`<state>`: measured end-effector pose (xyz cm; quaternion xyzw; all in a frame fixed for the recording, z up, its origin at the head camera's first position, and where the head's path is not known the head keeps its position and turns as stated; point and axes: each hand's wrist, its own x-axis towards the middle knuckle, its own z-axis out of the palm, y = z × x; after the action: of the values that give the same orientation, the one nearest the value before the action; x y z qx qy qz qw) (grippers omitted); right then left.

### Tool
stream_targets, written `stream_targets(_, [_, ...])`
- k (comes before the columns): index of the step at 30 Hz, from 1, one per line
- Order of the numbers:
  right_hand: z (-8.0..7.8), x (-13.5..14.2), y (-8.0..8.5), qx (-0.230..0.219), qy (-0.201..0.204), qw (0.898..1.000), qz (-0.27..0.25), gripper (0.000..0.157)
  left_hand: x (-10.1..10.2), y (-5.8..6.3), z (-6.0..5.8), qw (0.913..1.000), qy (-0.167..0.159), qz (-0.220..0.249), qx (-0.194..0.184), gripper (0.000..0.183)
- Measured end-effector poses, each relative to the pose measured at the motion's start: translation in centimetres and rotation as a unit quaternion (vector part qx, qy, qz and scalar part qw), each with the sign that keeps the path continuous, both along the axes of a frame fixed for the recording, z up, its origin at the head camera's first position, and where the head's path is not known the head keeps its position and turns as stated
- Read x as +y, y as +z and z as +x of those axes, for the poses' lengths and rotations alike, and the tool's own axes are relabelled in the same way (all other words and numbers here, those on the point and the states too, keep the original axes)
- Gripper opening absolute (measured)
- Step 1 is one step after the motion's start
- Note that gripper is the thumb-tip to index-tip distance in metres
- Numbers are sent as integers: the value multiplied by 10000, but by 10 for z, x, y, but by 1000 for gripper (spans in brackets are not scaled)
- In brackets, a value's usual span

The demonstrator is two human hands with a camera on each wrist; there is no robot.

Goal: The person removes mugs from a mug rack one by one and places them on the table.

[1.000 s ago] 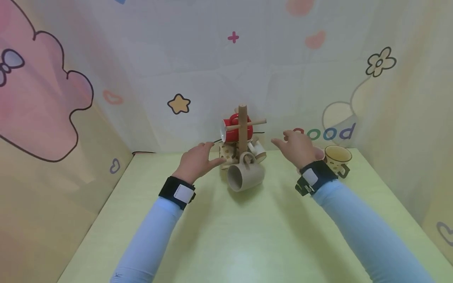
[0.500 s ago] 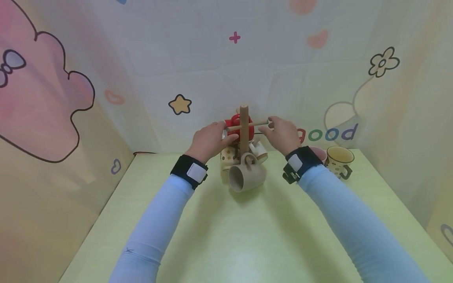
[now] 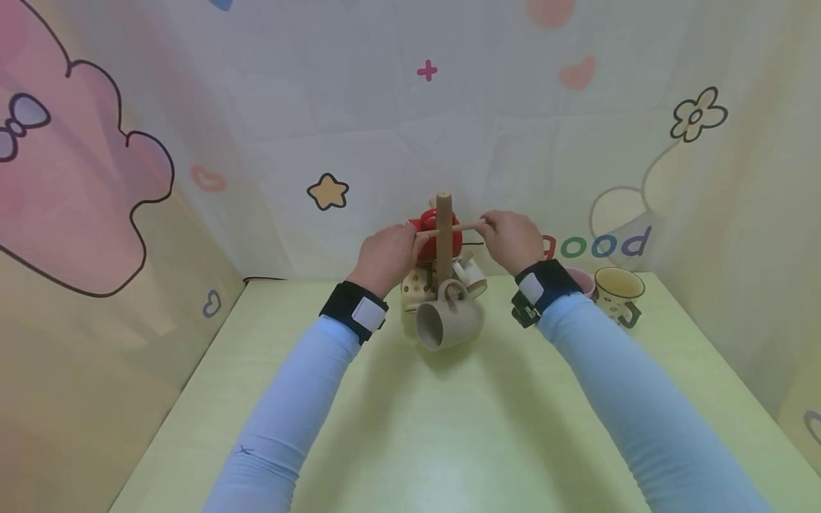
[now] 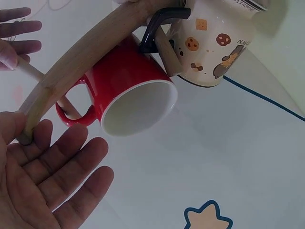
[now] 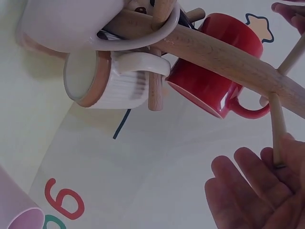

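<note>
A wooden mug rack [image 3: 444, 249] stands at the back of the table. My left hand [image 3: 385, 258] pinches the left end of its upper peg [image 4: 25, 136] between thumb and index finger, with the other fingers spread. On the opposite side my right hand [image 3: 513, 241] pinches the peg's right end [image 5: 278, 138]. Behind the post a red mug [image 4: 128, 67] hangs by its handle. Lower down hang a grey mug [image 3: 457, 324], a white mug with a brown base [image 5: 128, 86] and a cookie-patterned mug [image 4: 205, 47]. In the head view, my left hand partly hides the red mug.
At the back right of the table [image 3: 410, 442] stand a pink mug [image 3: 581, 281] and another patterned mug [image 3: 618, 291], near my right wrist. A printed curtain [image 3: 359, 92] closes off the back and sides.
Both hands have come inward to the rack, the left rightward and the right leftward. Each has taken hold of an end of the upper peg. The hanging mugs look unmoved.
</note>
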<state>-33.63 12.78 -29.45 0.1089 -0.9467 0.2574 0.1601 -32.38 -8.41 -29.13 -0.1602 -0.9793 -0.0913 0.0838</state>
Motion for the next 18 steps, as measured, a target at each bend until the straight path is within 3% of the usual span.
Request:
stream_targets(12, [-11,2,-3,-130,31,9999,61,31,4,-8,0,9998,-76,162,124,31])
stream_targets(18, [-17,5,0,-279,55,9996,-59,33,12,-5,2,9997,-96,83,210,32])
